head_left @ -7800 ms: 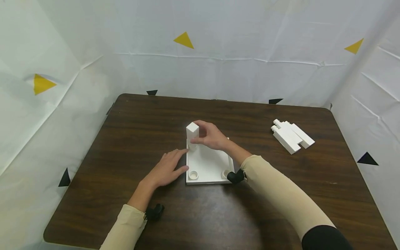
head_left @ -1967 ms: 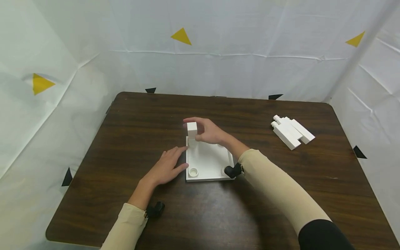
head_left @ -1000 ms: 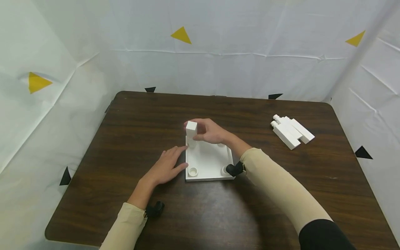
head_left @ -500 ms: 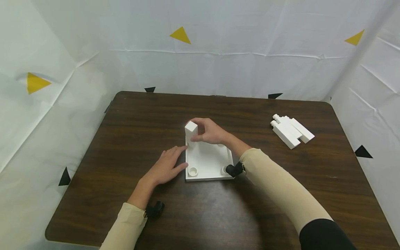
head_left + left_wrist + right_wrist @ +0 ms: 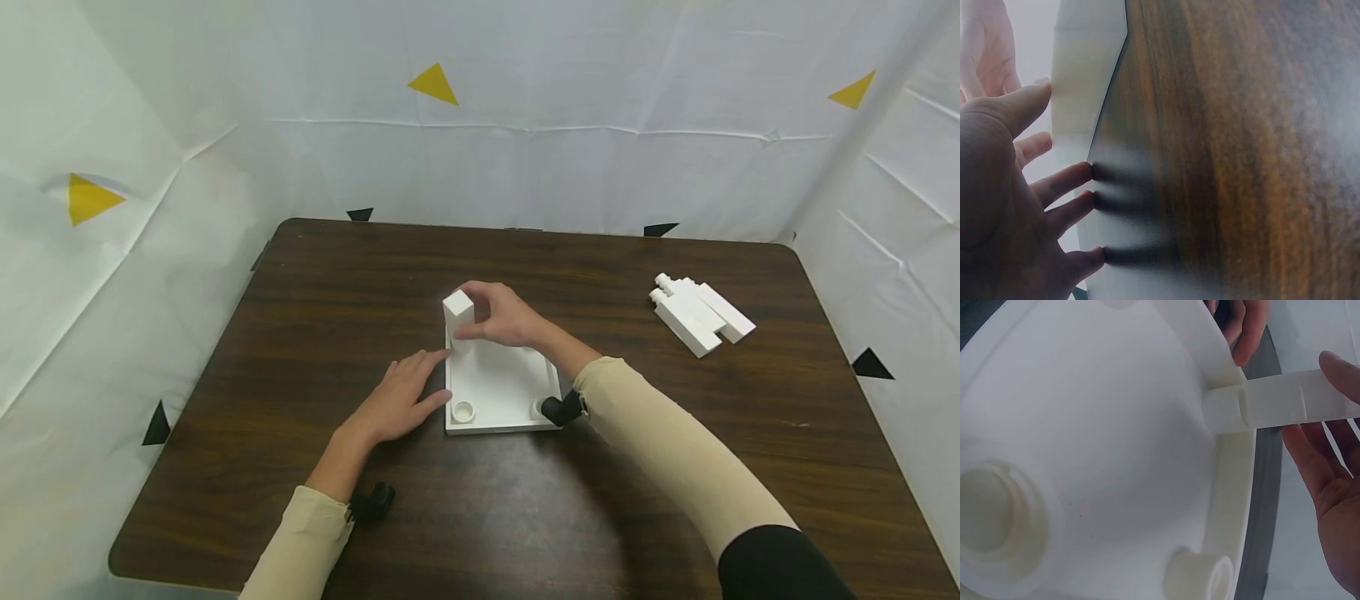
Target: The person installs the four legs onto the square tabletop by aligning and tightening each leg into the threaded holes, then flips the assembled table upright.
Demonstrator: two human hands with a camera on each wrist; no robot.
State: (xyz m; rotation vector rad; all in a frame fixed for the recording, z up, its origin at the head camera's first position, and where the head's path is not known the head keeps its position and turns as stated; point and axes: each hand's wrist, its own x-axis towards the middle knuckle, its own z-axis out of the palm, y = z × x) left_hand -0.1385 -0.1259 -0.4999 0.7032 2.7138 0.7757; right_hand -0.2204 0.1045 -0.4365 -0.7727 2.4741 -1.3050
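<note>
A white square table leg [image 5: 458, 315] stands upright at the far left corner of a white toy tabletop [image 5: 502, 387]. My right hand [image 5: 504, 317] pinches the leg between thumb and fingers. In the right wrist view the lower end of the leg [image 5: 1275, 400] meets the corner socket, its joint hidden inside. My left hand [image 5: 396, 402] has its fingers spread, with index finger and thumb touching the tabletop's left edge. The left wrist view shows the thumb and index finger of the left hand [image 5: 1004, 187] against that edge, other fingertips on the wood.
Several more white legs [image 5: 697, 317] lie side by side at the back right of the brown table [image 5: 600, 517]. Round sockets sit at the tabletop's near corners, one socket [image 5: 463, 412] at left, another partly behind the right wrist camera [image 5: 562, 409].
The leg has turned about its upright axis, its top going from square-on to a diamond. My right fingers have shifted round it. The left hand has stayed at the tabletop's edge.
</note>
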